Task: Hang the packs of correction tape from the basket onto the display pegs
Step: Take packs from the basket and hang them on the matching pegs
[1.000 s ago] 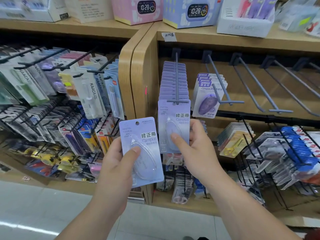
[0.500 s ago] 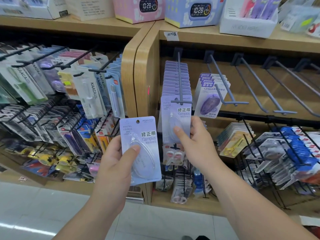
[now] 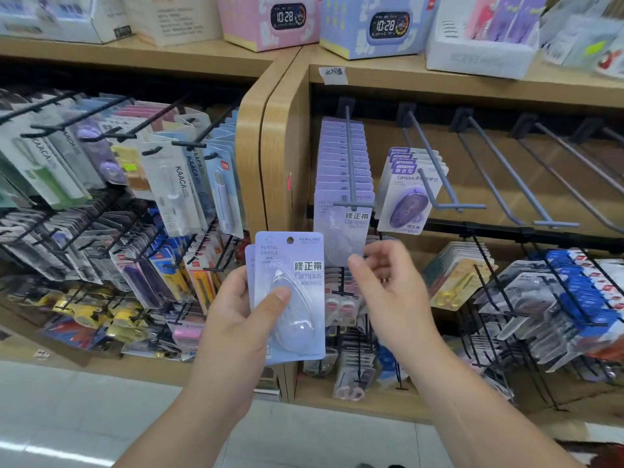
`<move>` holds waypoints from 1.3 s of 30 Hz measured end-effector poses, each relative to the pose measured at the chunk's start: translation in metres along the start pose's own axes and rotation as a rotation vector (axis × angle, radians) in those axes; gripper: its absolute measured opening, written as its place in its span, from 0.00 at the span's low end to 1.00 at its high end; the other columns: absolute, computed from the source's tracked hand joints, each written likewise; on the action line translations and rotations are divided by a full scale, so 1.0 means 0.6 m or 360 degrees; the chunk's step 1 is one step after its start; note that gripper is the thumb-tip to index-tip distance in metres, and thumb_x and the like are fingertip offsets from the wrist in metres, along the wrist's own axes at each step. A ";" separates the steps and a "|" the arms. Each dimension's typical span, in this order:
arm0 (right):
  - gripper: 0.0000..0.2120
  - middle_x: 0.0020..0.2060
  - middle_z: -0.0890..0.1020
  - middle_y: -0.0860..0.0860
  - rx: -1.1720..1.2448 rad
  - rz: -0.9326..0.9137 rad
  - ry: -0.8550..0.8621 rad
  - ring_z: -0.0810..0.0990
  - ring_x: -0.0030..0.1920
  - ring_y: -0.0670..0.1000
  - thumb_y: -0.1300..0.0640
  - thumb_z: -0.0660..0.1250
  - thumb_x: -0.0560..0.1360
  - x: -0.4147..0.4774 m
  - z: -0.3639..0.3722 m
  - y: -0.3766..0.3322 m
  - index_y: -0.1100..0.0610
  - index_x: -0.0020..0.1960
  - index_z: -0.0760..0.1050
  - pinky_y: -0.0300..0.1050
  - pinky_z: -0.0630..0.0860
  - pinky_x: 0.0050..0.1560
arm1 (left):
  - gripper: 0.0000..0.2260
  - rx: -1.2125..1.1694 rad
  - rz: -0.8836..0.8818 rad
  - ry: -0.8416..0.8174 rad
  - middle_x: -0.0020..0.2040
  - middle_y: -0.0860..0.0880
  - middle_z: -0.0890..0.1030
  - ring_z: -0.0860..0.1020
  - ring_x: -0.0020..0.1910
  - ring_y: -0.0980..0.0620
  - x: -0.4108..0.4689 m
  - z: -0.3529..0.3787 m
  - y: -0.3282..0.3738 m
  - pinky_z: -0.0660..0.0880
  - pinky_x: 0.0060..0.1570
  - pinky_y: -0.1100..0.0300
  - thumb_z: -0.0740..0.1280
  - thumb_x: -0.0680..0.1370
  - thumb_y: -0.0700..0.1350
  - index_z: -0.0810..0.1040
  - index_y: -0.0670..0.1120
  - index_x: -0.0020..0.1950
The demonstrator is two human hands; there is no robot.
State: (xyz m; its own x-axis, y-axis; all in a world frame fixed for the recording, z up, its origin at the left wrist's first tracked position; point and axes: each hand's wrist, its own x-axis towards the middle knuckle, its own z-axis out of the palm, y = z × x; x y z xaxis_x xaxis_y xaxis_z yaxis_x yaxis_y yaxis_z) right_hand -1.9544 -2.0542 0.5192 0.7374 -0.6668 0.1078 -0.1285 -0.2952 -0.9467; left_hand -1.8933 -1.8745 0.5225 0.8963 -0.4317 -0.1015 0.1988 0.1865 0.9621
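My left hand (image 3: 236,319) grips a pale lilac correction tape pack (image 3: 290,295), thumb pressed on its clear blister; a second pack's edge shows behind it. My right hand (image 3: 388,292) hovers beside it with fingers spread, holding nothing, just below the hung packs. A long row of the same lilac packs (image 3: 341,204) fills the leftmost grey peg (image 3: 351,163), nearly to its tip. Another peg to the right carries a few packs with purple tape (image 3: 408,201). The basket is out of view.
Several empty grey pegs (image 3: 513,177) stick out toward me on the right. A black wire rack (image 3: 557,298) of blue and yellow goods sits lower right. Crowded stationery pegs (image 3: 135,184) fill the left bay. Boxed clocks (image 3: 374,25) stand on the top shelf.
My right hand has let go of the front pack on the leftmost peg and drawn back down with its fingers apart. My left hand has stayed with its packs.
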 end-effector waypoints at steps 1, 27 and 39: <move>0.09 0.47 0.81 0.51 0.0119 0.0028 -0.0152 0.78 0.44 0.45 0.50 0.73 0.77 -0.013 -0.001 -0.007 0.51 0.54 0.76 0.40 0.77 0.43 | 0.17 -0.0002 0.0001 -0.0019 0.53 0.50 0.88 0.87 0.48 0.51 0.001 0.004 -0.001 0.82 0.39 0.58 0.71 0.72 0.47 0.81 0.50 0.61; 0.10 0.51 0.87 0.45 0.0314 0.0054 -0.0259 0.86 0.51 0.45 0.55 0.69 0.81 -0.006 -0.007 -0.021 0.49 0.60 0.73 0.52 0.84 0.50 | 0.11 0.0097 0.0030 0.0157 0.53 0.49 0.89 0.88 0.50 0.47 0.006 -0.017 -0.001 0.85 0.41 0.57 0.65 0.84 0.38 0.83 0.48 0.62; 0.07 0.49 0.86 0.47 0.0172 0.0063 -0.0172 0.86 0.46 0.44 0.49 0.67 0.81 0.050 0.009 0.000 0.50 0.57 0.73 0.41 0.82 0.35 | 0.10 0.0087 -0.0019 -0.0005 0.47 0.50 0.87 0.83 0.35 0.49 -0.006 -0.005 0.016 0.74 0.22 0.55 0.65 0.80 0.52 0.80 0.55 0.60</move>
State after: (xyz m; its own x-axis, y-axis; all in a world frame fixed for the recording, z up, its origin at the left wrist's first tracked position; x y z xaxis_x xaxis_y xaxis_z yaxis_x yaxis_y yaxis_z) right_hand -1.9283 -2.0705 0.5209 0.8012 -0.5969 0.0421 -0.0911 -0.1913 -0.9773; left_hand -1.8933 -1.8686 0.5313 0.8926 -0.4366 -0.1124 0.1875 0.1326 0.9733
